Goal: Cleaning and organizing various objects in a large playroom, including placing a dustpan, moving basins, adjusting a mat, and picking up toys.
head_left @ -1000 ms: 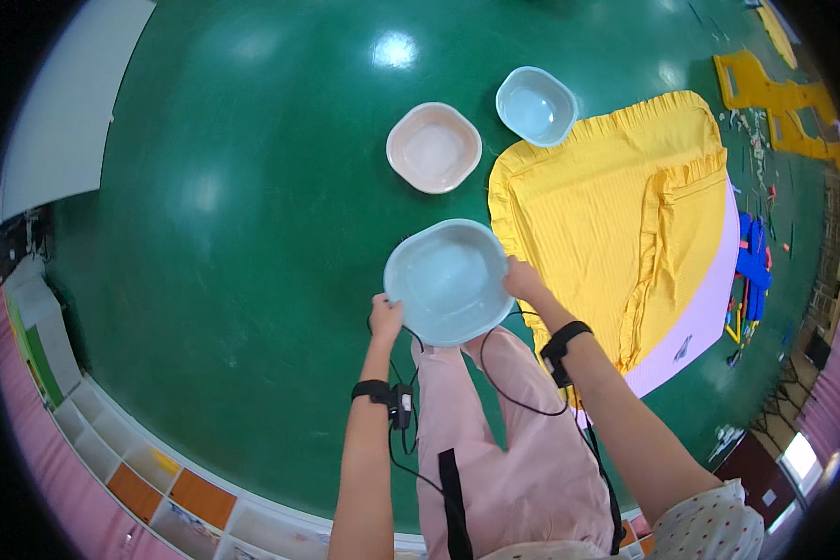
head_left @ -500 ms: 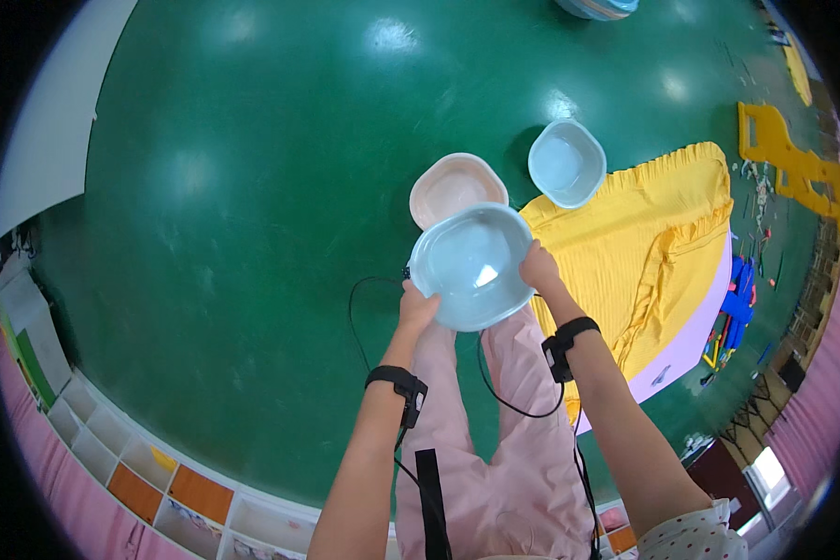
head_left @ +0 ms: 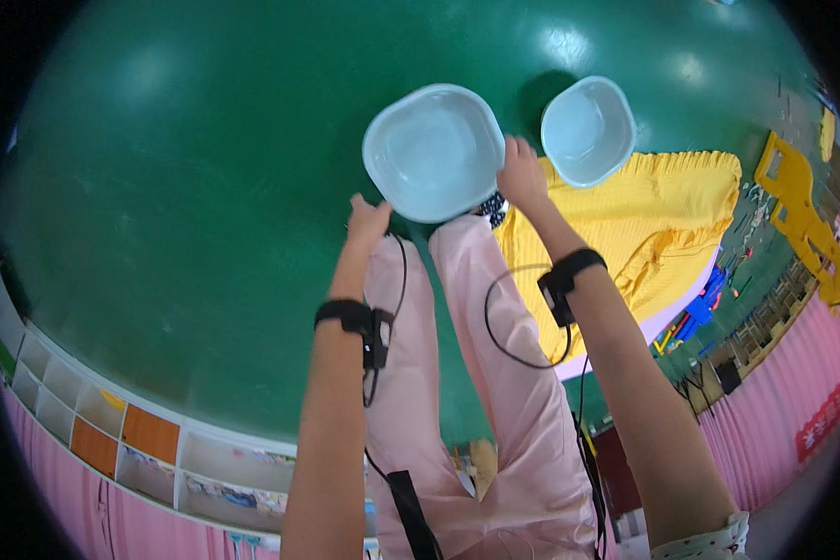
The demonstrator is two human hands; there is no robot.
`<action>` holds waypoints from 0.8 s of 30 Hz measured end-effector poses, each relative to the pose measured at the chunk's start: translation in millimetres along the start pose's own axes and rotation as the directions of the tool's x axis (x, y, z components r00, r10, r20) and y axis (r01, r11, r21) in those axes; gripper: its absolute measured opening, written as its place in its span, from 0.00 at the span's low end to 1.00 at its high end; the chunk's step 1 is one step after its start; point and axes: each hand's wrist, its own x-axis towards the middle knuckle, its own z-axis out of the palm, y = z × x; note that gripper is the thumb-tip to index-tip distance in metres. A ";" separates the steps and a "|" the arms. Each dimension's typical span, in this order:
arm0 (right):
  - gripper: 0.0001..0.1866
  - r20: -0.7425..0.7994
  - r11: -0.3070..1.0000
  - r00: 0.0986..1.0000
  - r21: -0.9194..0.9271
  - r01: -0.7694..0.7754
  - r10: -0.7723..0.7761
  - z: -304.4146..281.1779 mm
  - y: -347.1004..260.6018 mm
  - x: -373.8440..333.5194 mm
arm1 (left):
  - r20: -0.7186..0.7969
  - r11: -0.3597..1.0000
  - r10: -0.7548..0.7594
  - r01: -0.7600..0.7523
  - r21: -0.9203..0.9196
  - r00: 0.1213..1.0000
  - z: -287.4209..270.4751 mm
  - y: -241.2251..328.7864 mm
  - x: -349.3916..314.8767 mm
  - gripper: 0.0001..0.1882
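Beside the empty larger basin (head_left: 434, 154) the left hand (head_left: 369, 222) gapes free; whether the right hand (head_left: 523, 175) grips is unclear.

Glossy green floor (head_left: 196, 252), smaller light blue basin (head_left: 588, 131) just beside ruffled yellow cloth (head_left: 625, 224), lilac sheet (head_left: 658, 320) beneath the cloth, blue pieces (head_left: 691, 322) near its edge.

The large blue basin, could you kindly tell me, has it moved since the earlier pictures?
Yes: against the small blue basin, the large blue basin has moved forward and is now almost level with it.
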 end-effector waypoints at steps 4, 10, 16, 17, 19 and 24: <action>0.24 0.024 0.962 0.985 0.210 -0.173 0.172 31.4 3.3 60.5 | -0.179 0.998 0.059 -0.054 0.035 0.982 30.3 4.0 49.8 0.39; 0.23 0.311 0.910 0.942 0.342 -0.235 0.126 52.2 23.4 74.6 | -0.057 0.974 0.152 -0.159 -0.161 0.987 41.9 -12.6 71.6 0.27; 0.20 0.474 0.935 0.875 0.258 -0.243 0.097 30.5 56.9 48.8 | 0.155 0.946 0.015 0.036 -0.321 0.988 30.8 5.5 33.0 0.20; 0.20 0.489 0.945 0.868 0.238 -0.224 0.083 25.5 62.8 40.6 | 0.172 0.961 -0.010 0.057 -0.271 0.985 29.3 20.5 28.5 0.19; 0.20 0.506 0.943 0.858 0.232 -0.238 0.092 5.2 83.9 21.3 | 0.187 0.973 -0.102 0.137 -0.185 0.977 42.7 30.9 2.3 0.20; 0.19 0.475 0.920 0.862 0.232 -0.315 0.175 -60.9 142.0 17.3 | 0.418 0.993 -0.091 0.116 -0.035 0.904 87.3 78.9 -57.5 0.26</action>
